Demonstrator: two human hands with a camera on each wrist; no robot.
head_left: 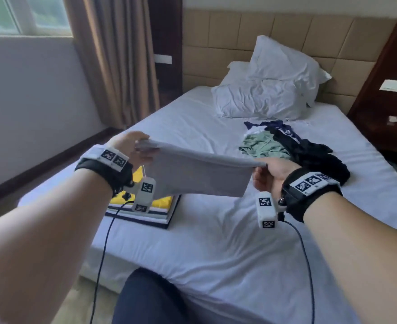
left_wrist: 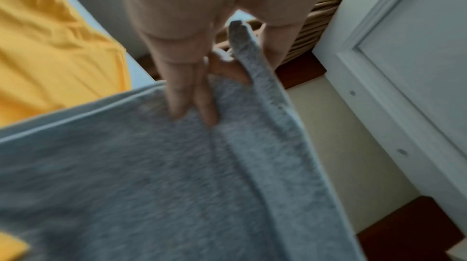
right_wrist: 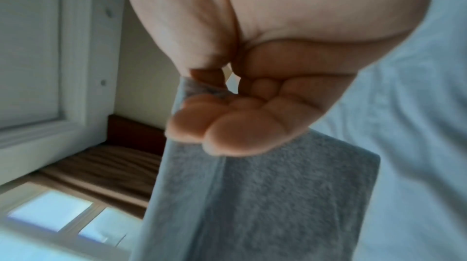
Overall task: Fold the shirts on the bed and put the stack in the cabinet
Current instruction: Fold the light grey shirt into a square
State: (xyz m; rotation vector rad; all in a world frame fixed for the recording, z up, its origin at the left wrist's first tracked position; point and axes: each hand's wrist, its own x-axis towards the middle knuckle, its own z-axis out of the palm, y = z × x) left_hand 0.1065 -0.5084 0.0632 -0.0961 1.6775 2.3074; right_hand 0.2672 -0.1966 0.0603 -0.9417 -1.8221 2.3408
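The person stands at the foot of the bed (head_left: 193, 242) with a folded grey shirt (head_left: 197, 174) held up in the air between both hands. The left hand (head_left: 132, 148) pinches one top corner, its fingers (left_wrist: 182, 93) pressed together on the cloth with the thumb behind. The right hand (head_left: 270, 174) has the other corner, fingers (right_wrist: 227, 125) curled in and clamped on the fold. Held taut by its upper edge like this, the shirt hangs flat and keeps its shape, which I take to be the point: it looks ready to be laid down whole.

It hovers just above and partly over the stack (head_left: 143, 213) of folded shirts near the bed's left edge, a yellow shirt (head_left: 160, 202) on top, so that is probably where it is headed.

A heap of unfolded clothes (head_left: 286, 146), green and dark, lies further up the bed below the pillows (head_left: 267, 90), so folding is far from finished. I cannot pick out the cabinet with certainty.
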